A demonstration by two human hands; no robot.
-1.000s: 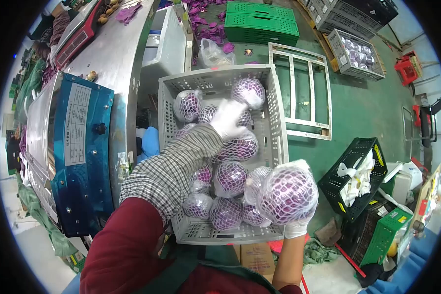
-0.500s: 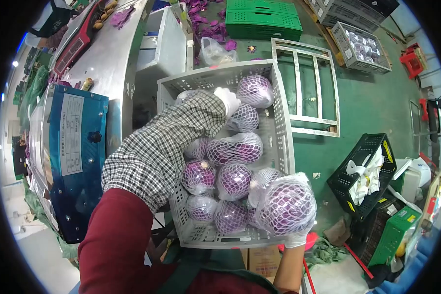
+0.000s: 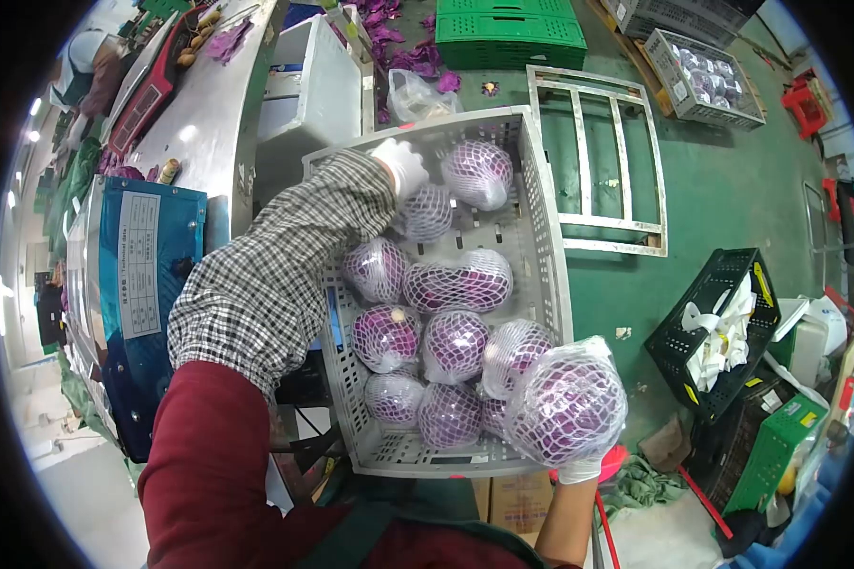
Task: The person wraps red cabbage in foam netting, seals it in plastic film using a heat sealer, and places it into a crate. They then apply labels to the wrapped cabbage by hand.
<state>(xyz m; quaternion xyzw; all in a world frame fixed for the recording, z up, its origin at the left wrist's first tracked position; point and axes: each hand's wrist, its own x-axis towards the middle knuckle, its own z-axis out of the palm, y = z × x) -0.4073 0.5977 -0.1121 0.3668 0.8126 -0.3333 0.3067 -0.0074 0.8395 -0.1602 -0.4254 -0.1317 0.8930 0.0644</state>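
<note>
My right hand (image 3: 580, 469), in a white glove, holds a red cabbage (image 3: 566, 403) in clear film and white netting from underneath, over the near right corner of a grey plastic crate (image 3: 550, 237). Inside the crate, toward its far left, my gloved left hand (image 3: 403, 168) is curled against a smaller netted red cabbage (image 3: 425, 212); its fingertips are partly hidden. Another netted cabbage (image 3: 478, 175) sits at the far end. Several more wrapped cabbages (image 3: 455, 346) fill the near half, with an elongated netted bundle (image 3: 458, 282) lying crosswise.
A steel table (image 3: 228, 114) and a blue machine panel (image 3: 152, 284) stand left. Beyond the crate are green crates (image 3: 510, 38) and a white metal frame (image 3: 598, 156) on the floor. A black crate (image 3: 707, 332) holding white material stands right. A person (image 3: 90, 71) is at the far left.
My left hand has moved left and slightly away from me, and the small netted cabbage beside it has shifted left too. The cabbage in my right hand has moved slightly right.
</note>
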